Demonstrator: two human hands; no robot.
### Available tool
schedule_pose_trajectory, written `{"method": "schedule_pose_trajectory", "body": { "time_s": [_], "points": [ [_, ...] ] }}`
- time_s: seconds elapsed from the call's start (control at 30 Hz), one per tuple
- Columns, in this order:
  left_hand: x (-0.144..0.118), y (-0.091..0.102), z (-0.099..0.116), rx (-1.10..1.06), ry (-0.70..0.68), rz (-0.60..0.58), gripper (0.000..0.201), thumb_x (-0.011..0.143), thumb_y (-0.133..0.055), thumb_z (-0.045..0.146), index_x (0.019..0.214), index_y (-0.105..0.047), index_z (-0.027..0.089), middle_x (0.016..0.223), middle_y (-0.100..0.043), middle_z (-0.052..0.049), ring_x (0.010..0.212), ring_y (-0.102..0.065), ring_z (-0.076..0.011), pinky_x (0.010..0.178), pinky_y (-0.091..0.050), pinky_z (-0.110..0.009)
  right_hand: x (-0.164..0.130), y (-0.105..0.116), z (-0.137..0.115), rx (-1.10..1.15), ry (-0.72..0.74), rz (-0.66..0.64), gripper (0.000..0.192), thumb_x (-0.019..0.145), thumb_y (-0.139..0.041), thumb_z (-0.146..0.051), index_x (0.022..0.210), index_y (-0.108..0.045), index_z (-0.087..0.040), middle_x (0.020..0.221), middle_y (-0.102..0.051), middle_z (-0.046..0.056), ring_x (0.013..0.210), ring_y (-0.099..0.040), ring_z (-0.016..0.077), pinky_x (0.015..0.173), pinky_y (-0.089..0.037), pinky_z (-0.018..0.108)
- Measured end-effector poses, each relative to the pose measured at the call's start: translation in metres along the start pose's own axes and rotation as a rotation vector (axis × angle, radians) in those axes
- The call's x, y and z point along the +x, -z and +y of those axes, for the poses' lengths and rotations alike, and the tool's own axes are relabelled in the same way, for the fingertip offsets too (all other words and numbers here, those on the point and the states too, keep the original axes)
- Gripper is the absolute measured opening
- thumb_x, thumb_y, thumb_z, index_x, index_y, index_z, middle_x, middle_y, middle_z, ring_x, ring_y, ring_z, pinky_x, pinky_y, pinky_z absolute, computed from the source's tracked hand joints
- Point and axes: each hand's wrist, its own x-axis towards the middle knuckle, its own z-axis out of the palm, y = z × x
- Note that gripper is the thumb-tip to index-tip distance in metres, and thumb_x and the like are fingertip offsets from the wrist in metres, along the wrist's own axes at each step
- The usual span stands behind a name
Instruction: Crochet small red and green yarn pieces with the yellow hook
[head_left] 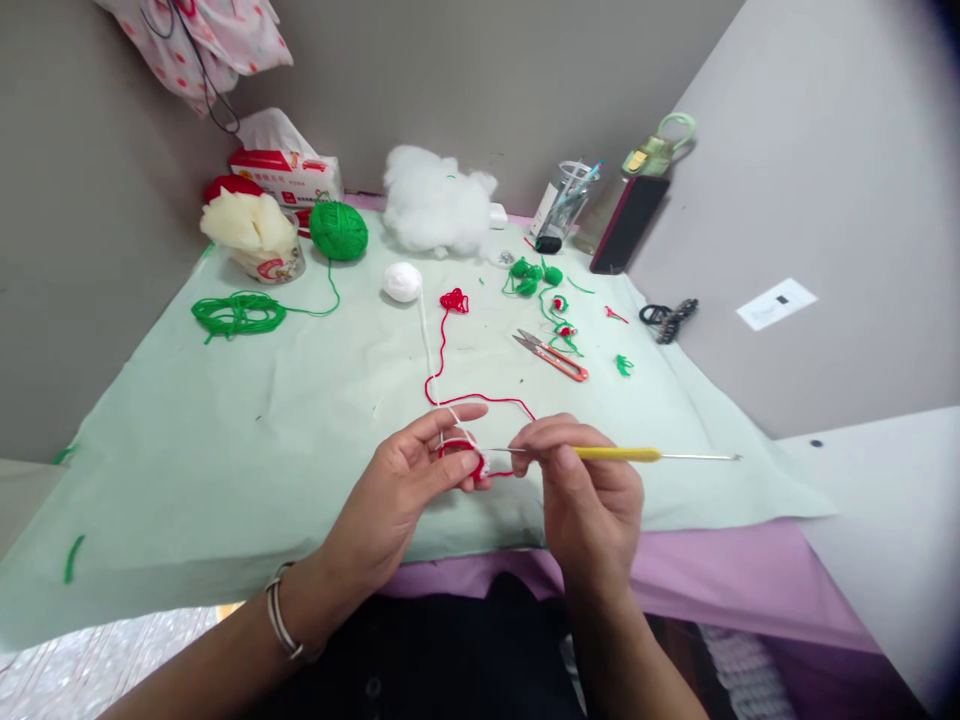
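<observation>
my left hand (409, 475): grip closed on a small red crochet piece (463, 457) pinched between thumb and fingers, with white yarn (427, 340) looped over the forefinger. my right hand (581, 480): grip closed on a yellow-handled crochet hook (619, 453), held level, its metal tip touching the red piece and its far metal end pointing toward the right edge of the table (750, 590). both hands sit just above the near edge, over a pale green cloth (187, 440) that covers most of the table.

a red yarn strand (442, 350) runs from the piece toward the middle of the cloth, ending in a small red tangle (454, 300); the white yarn runs alongside it to a white yarn ball (403, 281). right of these lie orange-handled thread snips (551, 355) and several small green crochet bits (532, 277).

far edge, left to right: a tissue box (285, 175), a green yarn ball (338, 230), a heap of white stuffing (435, 205), a clear cup of tools (564, 205). near the left edge lies a loose green yarn coil (238, 313). a bracelet (281, 620) circles my left wrist.
</observation>
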Motion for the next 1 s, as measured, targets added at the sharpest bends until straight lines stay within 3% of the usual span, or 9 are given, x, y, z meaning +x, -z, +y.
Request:
{"method": "schedule_pose_trajectory", "body": {
  "time_s": [0.27,1.0],
  "points": [
    [0.0011,0.0006,-0.0016,-0.036,-0.011,-0.022,0.01,0.085,-0.086,0.024,0.089,-0.078,0.02,0.074,-0.071,0.003,0.071,-0.065,-0.0097,0.071,-0.049,-0.021,-0.0035,-0.0008,-0.0003,0.036,-0.004,0.003,0.02,0.105,-0.058,-0.019,0.102,-0.078,-0.021,0.09,-0.071,0.004,0.079,-0.064,0.017,0.07,-0.053,0.033],
    [0.0009,-0.0011,-0.0003,0.011,0.005,-0.023,0.02,0.08,-0.09,0.031,0.084,-0.074,0.019,0.074,-0.068,0.004,0.069,-0.065,-0.0095,0.069,-0.048,-0.021,-0.0055,-0.0034,0.0014,-0.062,0.061,0.014,0.021,0.105,-0.058,-0.016,0.105,-0.078,-0.023,0.092,-0.071,0.003,0.08,-0.065,0.0164,0.07,-0.054,0.033]
  ]
}}
